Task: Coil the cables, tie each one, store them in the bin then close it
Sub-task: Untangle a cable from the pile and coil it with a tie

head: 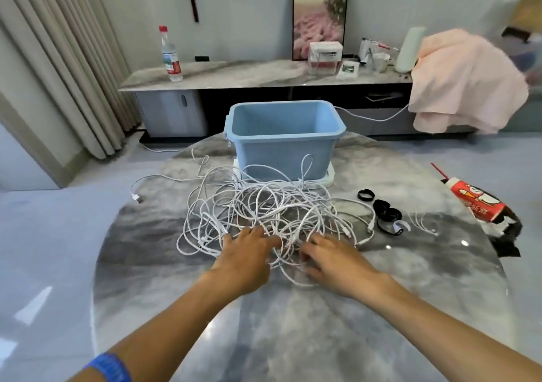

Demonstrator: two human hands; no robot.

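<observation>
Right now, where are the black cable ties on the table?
In the head view, the black cable ties lie on the table, right of the tangled white cables, between them and the red packet.

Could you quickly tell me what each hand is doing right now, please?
Left hand: open, fingers spread on the tangled white cables, gripping nothing.
Right hand: fingers loosely bent into the same tangle; whether it pinches a strand cannot be told.

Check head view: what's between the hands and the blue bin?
Head view: only the tangled white cables between both hands and the bin.
</observation>
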